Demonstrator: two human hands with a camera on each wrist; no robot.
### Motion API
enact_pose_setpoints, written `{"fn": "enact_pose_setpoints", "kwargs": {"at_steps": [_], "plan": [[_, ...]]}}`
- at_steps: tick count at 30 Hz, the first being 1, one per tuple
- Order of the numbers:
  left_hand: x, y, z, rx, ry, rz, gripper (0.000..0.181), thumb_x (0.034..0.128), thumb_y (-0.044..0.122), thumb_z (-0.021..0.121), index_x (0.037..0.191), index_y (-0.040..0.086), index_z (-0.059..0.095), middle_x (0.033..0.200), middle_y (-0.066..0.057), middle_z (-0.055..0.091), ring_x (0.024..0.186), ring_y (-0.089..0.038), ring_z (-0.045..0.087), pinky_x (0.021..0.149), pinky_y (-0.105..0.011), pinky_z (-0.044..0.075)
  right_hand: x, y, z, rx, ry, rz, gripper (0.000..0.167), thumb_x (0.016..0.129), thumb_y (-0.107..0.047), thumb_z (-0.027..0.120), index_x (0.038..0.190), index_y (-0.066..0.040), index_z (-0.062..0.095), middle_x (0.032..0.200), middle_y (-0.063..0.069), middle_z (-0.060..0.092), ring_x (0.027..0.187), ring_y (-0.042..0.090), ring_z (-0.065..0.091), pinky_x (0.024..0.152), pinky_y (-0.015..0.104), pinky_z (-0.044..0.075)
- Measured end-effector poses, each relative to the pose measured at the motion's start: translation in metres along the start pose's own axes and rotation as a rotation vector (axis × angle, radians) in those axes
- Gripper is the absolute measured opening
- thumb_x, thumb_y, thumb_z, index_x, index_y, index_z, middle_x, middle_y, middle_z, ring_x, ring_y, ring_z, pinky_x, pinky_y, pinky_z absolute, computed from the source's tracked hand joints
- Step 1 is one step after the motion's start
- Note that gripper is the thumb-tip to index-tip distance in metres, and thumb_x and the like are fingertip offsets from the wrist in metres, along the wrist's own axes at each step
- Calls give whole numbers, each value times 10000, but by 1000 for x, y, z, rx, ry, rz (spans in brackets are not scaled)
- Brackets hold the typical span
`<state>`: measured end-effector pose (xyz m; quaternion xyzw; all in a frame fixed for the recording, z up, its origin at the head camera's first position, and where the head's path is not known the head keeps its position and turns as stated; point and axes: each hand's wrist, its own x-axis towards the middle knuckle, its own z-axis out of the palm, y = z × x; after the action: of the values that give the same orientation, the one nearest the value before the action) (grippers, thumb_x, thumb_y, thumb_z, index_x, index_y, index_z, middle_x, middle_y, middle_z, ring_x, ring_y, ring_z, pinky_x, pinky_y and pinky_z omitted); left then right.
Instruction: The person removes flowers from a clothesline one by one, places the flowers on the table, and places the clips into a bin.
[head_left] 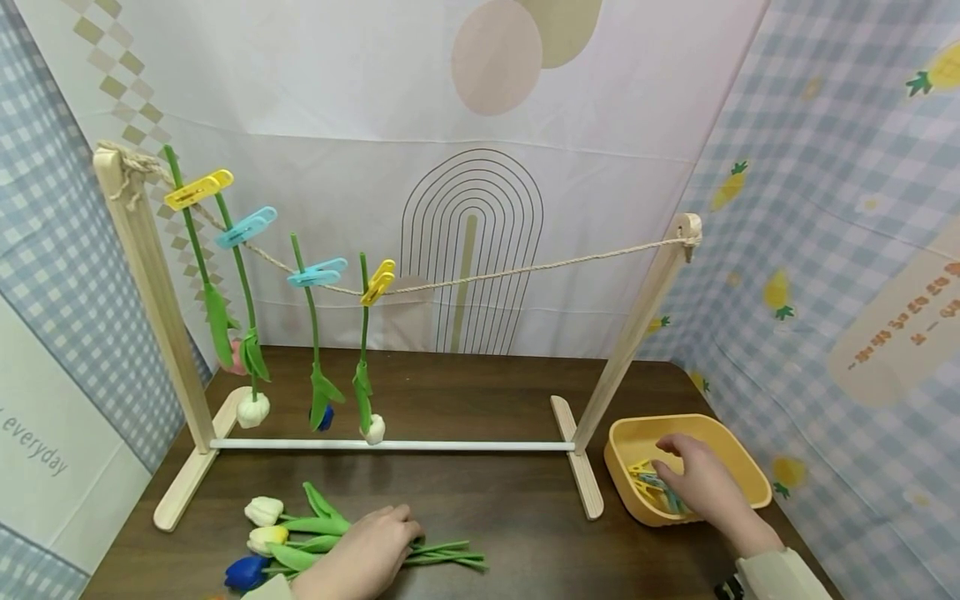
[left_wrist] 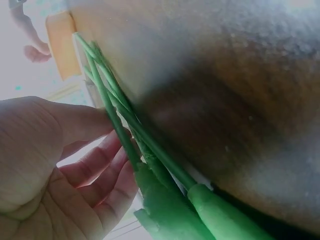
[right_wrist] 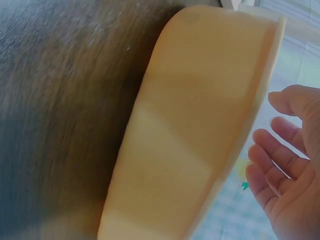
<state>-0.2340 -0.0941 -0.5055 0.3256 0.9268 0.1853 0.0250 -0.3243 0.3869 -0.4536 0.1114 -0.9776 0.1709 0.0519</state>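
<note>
Our left hand (head_left: 367,546) pinched a stem (left_wrist: 112,115) among the loose tulips (head_left: 264,511), which lay on the tabletop (head_left: 525,550), at least one white, one yellow and one blue. Our right hand (head_left: 701,475), fingers loosely bent and holding nothing, hovered over the bin (head_left: 641,437), near the pegs (head_left: 643,482). Beyond, four hung tulips (head_left: 253,410) dangled bloom-down from the rope (head_left: 540,268), each pegged by its stem, towards the left. We judged those four done and at least three left to hang.
</note>
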Motion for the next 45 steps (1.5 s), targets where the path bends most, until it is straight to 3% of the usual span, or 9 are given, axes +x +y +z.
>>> {"fn": "enact_pose_setpoints", "kwargs": {"at_steps": [10, 16, 21, 28, 31, 36, 45], "plan": [[-5, -1, -6, -42, 0, -2, 65, 909, 132, 668, 947, 155, 716, 815, 110, 521, 749, -57, 533, 632, -282, 483, 1, -28, 1, 10, 78, -105, 284, 882, -183, 715, 1106, -22, 647, 1066, 123, 647, 976, 308, 609, 805, 507, 501], [-7, 0, -19, -6, 88, 22, 130, 909, 145, 670, 1034, 117, 695, 878, 87, 547, 797, -90, 546, 669, -309, 498, 0, -59, 1, -13, 151, -236, 348, 878, -294, 730, 1111, -46, 656, 1056, 68, 658, 974, 270, 627, 806, 476, 514], [-11, 5, -36, 14, 245, 7, 269, 927, 207, 658, 1178, 111, 669, 1019, 42, 610, 922, -119, 592, 806, -370, 520, 5, -93, -5, -16, 198, -365, 343, 855, -338, 751, 1094, -111, 657, 1030, -7, 653, 958, 199, 627, 798, 420, 521], [-13, 5, -65, -18, 638, 81, 414, 867, 253, 737, 1250, 150, 620, 1126, 52, 591, 1017, -120, 582, 815, -352, 521, 22, -149, -26, -9, 255, -609, 350, 819, -301, 784, 1094, -142, 635, 1037, -48, 631, 912, 105, 576, 758, 337, 508], [-12, 5, -79, -50, 758, 105, 494, 837, 223, 764, 1289, 129, 590, 1182, 5, 580, 1067, -171, 571, 864, -355, 496, 30, -173, -37, 2, 277, -698, 361, 828, -318, 771, 1104, -133, 630, 1060, -18, 639, 945, 132, 580, 794, 344, 495], [-13, 6, -101, -100, 853, 80, 633, 818, 201, 773, 1385, 120, 505, 1297, -41, 534, 1156, -206, 523, 967, -319, 419, 40, -207, -53, 28, 322, -802, 371, 843, -348, 747, 1121, -131, 632, 1079, -23, 639, 999, 150, 580, 854, 347, 466], [-8, 11, -133, -147, 946, 96, 800, 813, 132, 778, 1484, 58, 350, 1431, -137, 420, 1286, -290, 423, 1046, -309, 352, 52, -262, -79, 66, 439, -993, 373, 855, -351, 727, 1101, -85, 640, 1033, -12, 640, 968, 168, 587, 850, 351, 473]]}}
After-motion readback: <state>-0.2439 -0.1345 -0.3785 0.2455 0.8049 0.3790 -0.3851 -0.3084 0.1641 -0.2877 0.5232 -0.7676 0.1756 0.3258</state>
